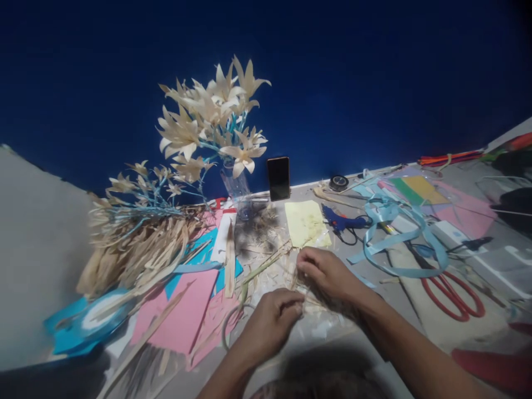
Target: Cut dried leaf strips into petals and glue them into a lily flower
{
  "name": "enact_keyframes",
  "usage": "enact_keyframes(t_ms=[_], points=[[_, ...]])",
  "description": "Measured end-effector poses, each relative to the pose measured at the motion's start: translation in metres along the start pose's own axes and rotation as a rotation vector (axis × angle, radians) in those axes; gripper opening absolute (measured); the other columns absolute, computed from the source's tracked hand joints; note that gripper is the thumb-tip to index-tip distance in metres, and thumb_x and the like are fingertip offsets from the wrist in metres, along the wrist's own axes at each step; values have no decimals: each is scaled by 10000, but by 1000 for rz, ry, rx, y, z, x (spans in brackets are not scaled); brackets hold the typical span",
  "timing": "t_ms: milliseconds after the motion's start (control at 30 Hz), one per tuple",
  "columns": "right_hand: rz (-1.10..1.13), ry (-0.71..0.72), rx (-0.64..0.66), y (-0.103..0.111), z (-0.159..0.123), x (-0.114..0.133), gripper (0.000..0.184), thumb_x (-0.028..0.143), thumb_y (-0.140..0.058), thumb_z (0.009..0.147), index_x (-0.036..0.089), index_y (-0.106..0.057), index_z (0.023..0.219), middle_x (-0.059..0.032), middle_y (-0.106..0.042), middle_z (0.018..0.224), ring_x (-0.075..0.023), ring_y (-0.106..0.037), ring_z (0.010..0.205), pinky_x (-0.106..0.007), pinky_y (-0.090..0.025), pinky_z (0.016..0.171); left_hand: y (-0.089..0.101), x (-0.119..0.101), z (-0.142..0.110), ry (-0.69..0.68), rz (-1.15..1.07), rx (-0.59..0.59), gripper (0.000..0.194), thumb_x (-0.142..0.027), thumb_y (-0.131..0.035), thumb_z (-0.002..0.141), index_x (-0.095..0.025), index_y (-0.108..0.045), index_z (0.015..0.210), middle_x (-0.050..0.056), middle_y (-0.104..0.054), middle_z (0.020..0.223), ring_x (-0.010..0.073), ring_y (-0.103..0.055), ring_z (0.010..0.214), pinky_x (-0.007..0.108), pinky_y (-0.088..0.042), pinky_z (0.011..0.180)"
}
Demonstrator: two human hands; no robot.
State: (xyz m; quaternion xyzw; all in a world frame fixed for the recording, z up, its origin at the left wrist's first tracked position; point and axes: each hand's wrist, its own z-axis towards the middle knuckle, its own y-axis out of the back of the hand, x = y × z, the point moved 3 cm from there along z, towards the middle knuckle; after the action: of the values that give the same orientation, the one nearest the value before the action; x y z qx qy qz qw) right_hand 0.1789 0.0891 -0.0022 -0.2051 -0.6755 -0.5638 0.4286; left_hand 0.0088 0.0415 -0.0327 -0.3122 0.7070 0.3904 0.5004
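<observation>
My left hand (272, 320) is closed, thumb and fingers drawn together low over the middle of the table. My right hand (324, 270) is closed too, a little farther forward and to the right. What sits between the fingers of either hand is too small and blurred to name. Thin pale scraps of dried husk (266, 282) lie around and under both hands. A green-and-tan stalk (264, 267) stretches from near the left wrist toward the yellow paper (305, 221), which lies just beyond my right hand. A blue glue gun (343, 220) rests right of that paper.
Cream husk flowers (216, 105) stand in a clear vase (235, 185) beside an upright phone (278, 178). Dried husks (124, 249), pink paper (185, 313) and a ribbon roll (103, 315) lie left. Light blue ribbon (419, 272) and red-handled scissors (453, 299) lie right.
</observation>
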Motion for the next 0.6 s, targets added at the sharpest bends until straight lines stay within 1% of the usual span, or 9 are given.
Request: enact_keyframes(t_ms=[67, 100, 167, 200, 267, 333, 400, 500, 600], points=[[98, 0, 8, 1, -10, 12, 161, 215, -506, 951, 202, -581, 810, 15, -622, 765, -155, -559, 727, -250, -367, 668, 6, -3, -2, 1, -38, -103, 233, -301, -595, 900, -215, -805, 949, 95, -766, 931, 256, -661, 903, 349, -454, 834], [122, -7, 12, 0, -16, 18, 157, 220, -512, 946, 202, -583, 808, 14, -627, 765, -155, -562, 726, -249, -368, 664, 10, -5, -3, -6, -85, -182, 227, -313, -608, 894, -215, -804, 954, 101, -769, 962, 261, -662, 924, 353, -459, 843], [135, -11, 28, -4, -26, 29, 158, 225, -520, 940, 204, -583, 797, 15, -626, 753, -152, -558, 714, -247, -364, 654, 20, -10, -5, -26, -200, -351, 205, -322, -665, 851, -212, -800, 960, 103, -766, 994, 260, -662, 930, 350, -471, 835], [123, 3, 27, -6, -31, 34, 159, 217, -527, 929, 203, -580, 779, 13, -631, 760, -152, -560, 724, -246, -365, 662, 23, -14, -7, -38, -245, -408, 197, -322, -693, 826, -207, -801, 944, 101, -763, 981, 256, -661, 915, 344, -476, 822], [100, 38, 40, -11, -40, 40, 147, 205, -542, 907, 200, -583, 765, 10, -644, 775, -151, -567, 744, -242, -370, 680, 27, -23, -12, -73, -274, -435, 176, -333, -721, 798, -190, -807, 854, 93, -751, 881, 240, -658, 842, 327, -483, 773], [108, 34, 60, -16, -46, 42, 92, 190, -554, 874, 200, -611, 803, 12, -650, 776, -148, -572, 737, -234, -376, 675, 27, -31, -18, -121, -223, -425, 207, -345, -702, 812, -180, -803, 740, 84, -727, 771, 227, -652, 783, 315, -481, 741], [118, 14, 70, -19, -52, 41, 73, 176, -565, 828, 200, -634, 830, 14, -647, 753, -146, -573, 713, -228, -378, 661, 26, -34, -25, -162, -174, -435, 222, -336, -690, 808, -181, -801, 694, 78, -714, 717, 217, -646, 740, 304, -477, 708], [87, 39, 66, -24, -60, 39, 57, 175, -573, 775, 199, -621, 756, 8, -649, 727, -154, -577, 710, -231, -378, 666, 21, -27, -34, -197, -170, -459, 177, -292, -736, 723, -181, -756, 586, 48, -663, 615, 186, -600, 639, 283, -458, 646], [35, 81, 73, -32, -68, 36, 98, 228, -545, 807, 208, -597, 725, -7, -666, 755, -166, -584, 732, -239, -378, 673, 18, -12, -39, -242, -227, -522, 282, -331, -777, 673, -180, -650, 471, 10, -570, 517, 146, -510, 552, 263, -421, 587]])
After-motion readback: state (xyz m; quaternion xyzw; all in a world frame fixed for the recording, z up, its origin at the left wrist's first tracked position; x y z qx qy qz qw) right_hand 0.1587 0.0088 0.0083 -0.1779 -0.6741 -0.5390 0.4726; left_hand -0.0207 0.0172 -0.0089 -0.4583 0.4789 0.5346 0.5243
